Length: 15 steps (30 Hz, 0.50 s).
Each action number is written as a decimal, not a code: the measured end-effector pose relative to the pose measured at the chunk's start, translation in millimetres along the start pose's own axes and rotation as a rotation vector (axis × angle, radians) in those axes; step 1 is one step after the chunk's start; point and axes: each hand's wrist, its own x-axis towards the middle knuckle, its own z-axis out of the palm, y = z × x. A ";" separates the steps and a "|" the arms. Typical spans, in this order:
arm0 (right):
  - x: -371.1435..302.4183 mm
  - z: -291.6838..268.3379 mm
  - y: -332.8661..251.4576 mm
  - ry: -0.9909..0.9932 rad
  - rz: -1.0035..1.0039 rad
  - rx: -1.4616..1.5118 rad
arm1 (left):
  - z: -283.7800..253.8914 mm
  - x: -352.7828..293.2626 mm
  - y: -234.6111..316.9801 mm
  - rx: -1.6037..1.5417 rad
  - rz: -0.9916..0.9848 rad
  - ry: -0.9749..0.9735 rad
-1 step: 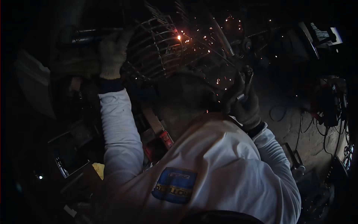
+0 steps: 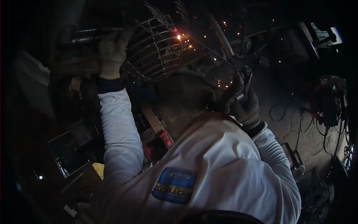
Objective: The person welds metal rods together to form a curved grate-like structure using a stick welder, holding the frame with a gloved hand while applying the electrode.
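My right hand, in a dark work glove, is closed around a welding electrode holder. From its jaws a thin electrode rod slants up and left, its tip close to a glowing spot on the right side of a curved metal-bar grille. Sparks scatter right of that spot. My left hand, in a pale knitted glove, is beside the grille's left edge. Its fingers fade into the dark, so whether they grip the grille cannot be made out.
Behind the rod stands a metal tube. A red machine with hanging cables is at the right. Below the grille lies a red box near a wooden strip. A dark tray-like frame and yellow scrap sit lower left.
Fewer sparks fly, and the smoke haze is thinner, so the rod and grille bars show more clearly. Both hands stay where they were.
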 end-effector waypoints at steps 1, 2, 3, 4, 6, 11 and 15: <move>-4.3 -10.5 11.4 0.030 0.018 -0.196 | -2.6 2.0 8.4 -0.018 -0.160 -0.035; -3.3 -11.3 11.2 0.055 0.035 -0.390 | -6.1 4.1 17.6 -0.032 -0.323 -0.069; -3.5 -10.3 10.6 0.055 0.036 -0.390 | -6.0 4.0 17.0 -0.032 -0.323 -0.070; -3.9 -8.5 9.2 0.094 0.017 -0.391 | -5.4 4.0 15.6 -0.022 -0.332 -0.074; -3.1 -6.7 7.2 0.130 -0.003 -0.391 | -5.2 2.6 11.9 -0.010 -0.343 -0.076; -5.0 -9.1 8.4 0.096 0.033 -0.423 | -4.2 2.7 17.0 -0.056 -0.350 -0.034; -3.2 -7.9 6.2 0.098 0.018 -0.442 | -4.3 2.8 15.5 -0.015 -0.373 -0.051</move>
